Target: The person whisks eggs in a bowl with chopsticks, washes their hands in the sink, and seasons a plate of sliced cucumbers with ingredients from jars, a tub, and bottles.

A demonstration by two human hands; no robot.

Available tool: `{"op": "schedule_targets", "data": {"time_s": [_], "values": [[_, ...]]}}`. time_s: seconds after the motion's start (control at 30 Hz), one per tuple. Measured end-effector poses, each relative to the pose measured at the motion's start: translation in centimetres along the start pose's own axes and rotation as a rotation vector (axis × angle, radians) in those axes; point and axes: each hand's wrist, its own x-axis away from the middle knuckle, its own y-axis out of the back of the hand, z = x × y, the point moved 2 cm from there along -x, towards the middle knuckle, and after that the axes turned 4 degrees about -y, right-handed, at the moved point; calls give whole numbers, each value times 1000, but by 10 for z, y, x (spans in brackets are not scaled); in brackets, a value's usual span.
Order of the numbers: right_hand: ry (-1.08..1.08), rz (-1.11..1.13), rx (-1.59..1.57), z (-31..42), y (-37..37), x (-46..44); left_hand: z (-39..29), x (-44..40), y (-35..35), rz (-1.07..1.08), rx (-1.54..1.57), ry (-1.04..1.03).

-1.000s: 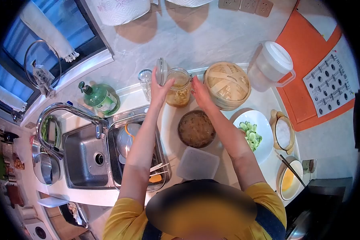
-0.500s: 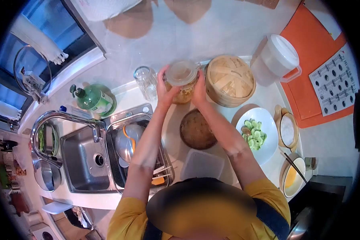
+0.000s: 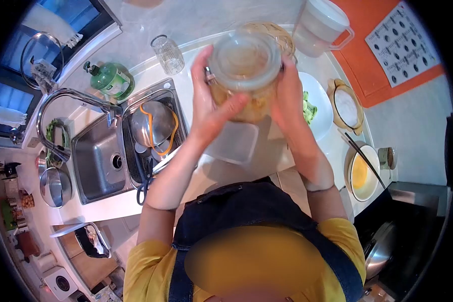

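Note:
Between both hands, a glass jar (image 3: 244,75) with its glass lid down is held up above the counter. Yellowish contents show through its side. My left hand (image 3: 211,103) wraps the jar's left side, thumb across the front near a metal clasp. On the right side, my right hand (image 3: 288,98) presses round the glass. Below the jar lies a translucent plastic lid or container (image 3: 234,143). Partly hidden behind the jar is a bamboo steamer (image 3: 272,32). A white plate (image 3: 319,108) with sliced green vegetable (image 3: 309,108) is beside my right hand.
Left are a sink (image 3: 98,161), a drying rack (image 3: 158,93), a green pump bottle (image 3: 110,80) and a glass (image 3: 168,54). Right are a pitcher (image 3: 321,27), a bowl of white grains (image 3: 347,108), a bowl of yellow liquid (image 3: 362,176) with chopsticks and a stove (image 3: 407,251).
The jar's lid, open earlier, is now down. Both hands have raised the jar off the counter and brought it closer. The head view has shifted.

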Motion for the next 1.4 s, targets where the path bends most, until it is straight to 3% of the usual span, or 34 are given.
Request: {"op": "schedule_targets", "data": {"time_s": [0.13,0.2,0.33,0.47,0.53,0.67,0.77,0.87,0.93,1.03,1.1,1.27,1.37,1.4], "values": [[-96,15,-119,-18,55,48,-9,69,-33,46,-17,29],[-106,-11,-98,-23,75,68,-12,100,-49,7,171,146],[-138,-65,-132,-31,101,106,-4,141,-61,58,206,207],[-41,-59,-22,-57,124,112,9,160,-63,59,375,269],[-75,-171,74,-77,134,106,18,165,-56,55,340,253],[-80,-201,-29,-103,122,107,17,183,-40,34,313,281],[-67,-152,-49,-139,129,100,15,196,-21,32,110,216],[-117,-136,-92,-145,130,95,20,203,-18,15,-77,227],[-103,-78,-113,-146,130,76,30,198,-21,-27,-131,119],[6,48,25,-131,143,49,42,176,-39,-44,-134,189],[428,68,750,-112,145,39,47,164,-46,-67,-99,197],[183,107,269,-85,163,36,52,144,-58,-50,-58,231],[298,70,469,-78,223,43,62,132,-61,22,-47,255],[209,22,449,-83,248,46,64,128,-61,11,-52,252]]}}
